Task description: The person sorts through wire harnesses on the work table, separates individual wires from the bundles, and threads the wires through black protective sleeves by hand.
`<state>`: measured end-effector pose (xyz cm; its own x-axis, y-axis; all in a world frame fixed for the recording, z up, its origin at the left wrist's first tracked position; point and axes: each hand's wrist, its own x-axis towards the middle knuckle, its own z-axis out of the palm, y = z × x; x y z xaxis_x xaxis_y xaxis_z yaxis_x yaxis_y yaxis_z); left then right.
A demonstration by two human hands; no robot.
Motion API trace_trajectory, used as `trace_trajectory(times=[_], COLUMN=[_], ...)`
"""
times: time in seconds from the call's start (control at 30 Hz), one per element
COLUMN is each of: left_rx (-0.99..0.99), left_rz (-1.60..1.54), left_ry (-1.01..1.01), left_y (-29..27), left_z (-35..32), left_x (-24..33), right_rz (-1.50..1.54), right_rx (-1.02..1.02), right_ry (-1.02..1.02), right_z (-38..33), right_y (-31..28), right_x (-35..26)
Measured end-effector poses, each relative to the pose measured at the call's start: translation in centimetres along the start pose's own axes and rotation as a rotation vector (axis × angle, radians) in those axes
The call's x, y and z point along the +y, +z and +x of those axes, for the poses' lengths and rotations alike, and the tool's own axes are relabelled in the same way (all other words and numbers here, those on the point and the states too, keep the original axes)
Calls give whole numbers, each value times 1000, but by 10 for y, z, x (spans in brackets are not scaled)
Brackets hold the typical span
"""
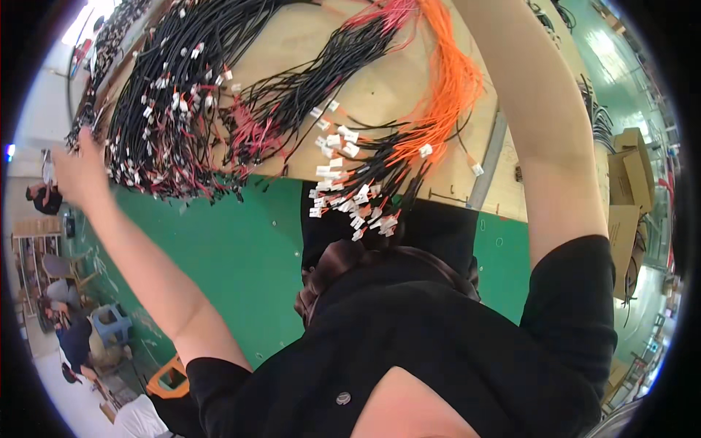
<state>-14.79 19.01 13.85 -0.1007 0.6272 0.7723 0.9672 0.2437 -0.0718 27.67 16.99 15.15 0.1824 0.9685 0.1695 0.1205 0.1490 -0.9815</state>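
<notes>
My left hand [79,172] is stretched out to the far left, at the ends of a dark cable bunch [89,120] by the table's left side. Its fingers look closed, but what they hold is too small to make out. My right arm [544,109] reaches up past the top edge, so the right hand is out of the picture. Between the arms lie a thick bundle of black wires [157,80] with small white connectors, a black and red wire bundle [314,80], and an orange wire bundle [454,77]. The orange bundle's black ends and white connectors [339,171] hang over the near table edge.
The wooden table [394,80] has a grey strip [488,157] across its right part. Cardboard boxes [629,179] stand beyond its right side. On the green floor [212,233] at left are a blue stool [111,323] and an orange stool [169,378]. Other people sit further left.
</notes>
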Motion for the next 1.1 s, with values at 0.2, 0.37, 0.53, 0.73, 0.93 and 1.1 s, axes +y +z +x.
trace_trajectory(times=[0.2,0.37,0.53,0.73,0.93,1.1], left_rx=[-297,-413,-741,-308,-892,-1494], left_rz=[-907,-940,-736,-957,-1074,-1223], left_ry=[596,813,1007,658,1035,793], left_y=[37,83,92,23,-69,-73], left_z=[-90,-116,-118,-76,-147,-176], left_x=[161,234,264,256,286,273], right_rz=[-159,177,271,-147,-1084,-836], right_rx=[-249,58,412,525,265,225], right_ry=[193,190,201,315,133,282], right_z=[-137,-222,-291,-294,-274,-270], right_y=[20,-26,-76,-69,-39,-41], right_x=[45,83,90,103,146,135])
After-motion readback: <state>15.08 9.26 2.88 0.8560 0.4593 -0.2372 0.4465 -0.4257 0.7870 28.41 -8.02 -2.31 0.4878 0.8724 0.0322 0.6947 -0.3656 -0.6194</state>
